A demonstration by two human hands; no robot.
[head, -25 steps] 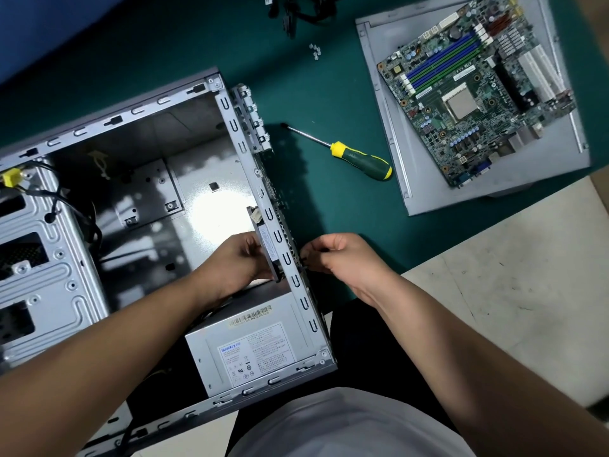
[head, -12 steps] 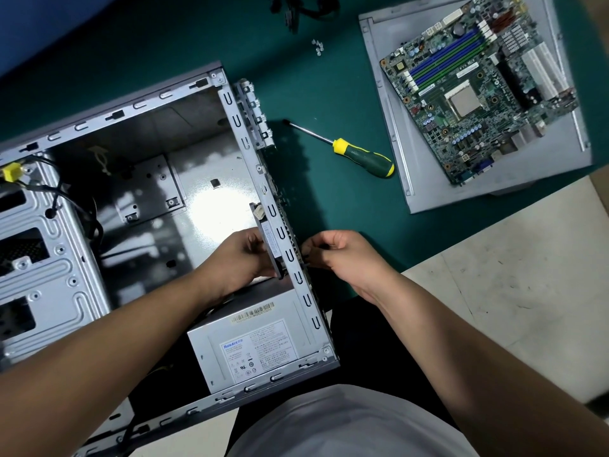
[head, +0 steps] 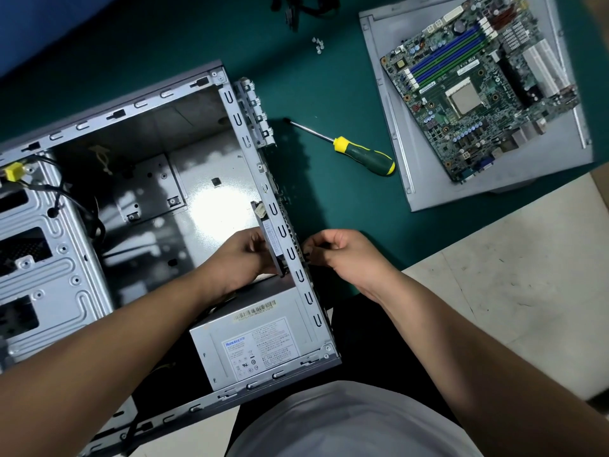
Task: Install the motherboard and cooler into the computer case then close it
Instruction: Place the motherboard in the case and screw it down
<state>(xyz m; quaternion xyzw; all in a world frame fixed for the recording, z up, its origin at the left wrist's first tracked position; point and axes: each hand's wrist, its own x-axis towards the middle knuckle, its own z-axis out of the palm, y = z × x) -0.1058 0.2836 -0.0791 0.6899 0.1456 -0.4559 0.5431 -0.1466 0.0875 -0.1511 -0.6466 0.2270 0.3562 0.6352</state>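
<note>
Bright overhead light throws white glare on the computer case [head: 211,206] floor; hard shadows fall right of its rear wall. Wide-angle bending and softness mark the frame's edges.

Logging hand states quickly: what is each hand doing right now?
Left hand: closed on a dark part inside the case's rear wall.
Right hand: fingers pinched at that wall's outside; what they hold cannot be told.

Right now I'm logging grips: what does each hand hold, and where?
Left hand: fan, inner face. Right hand: something small at the case wall, unclear.
</note>
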